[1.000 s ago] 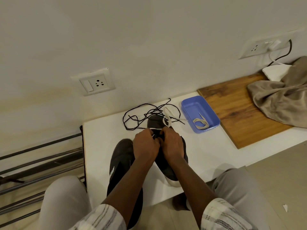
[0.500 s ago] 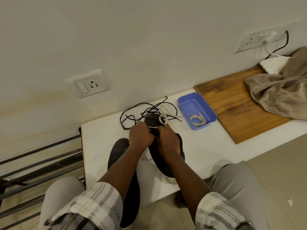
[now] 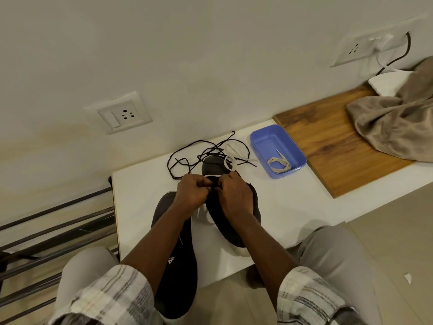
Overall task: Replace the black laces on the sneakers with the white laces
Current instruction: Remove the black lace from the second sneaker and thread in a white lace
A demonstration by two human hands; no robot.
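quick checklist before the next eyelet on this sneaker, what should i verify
1. Left hand and right hand both pinching the white lace at the sneaker eyelets: ok.
2. White lace crossing the front eyelets: ok.
3. Lace ends even: cannot tell, the hands hide them.
4. Black laces out, loose on the table: ok.
5. Spare lace in the blue tray: ok.
6. Other sneaker relaced: cannot tell, an arm covers it.
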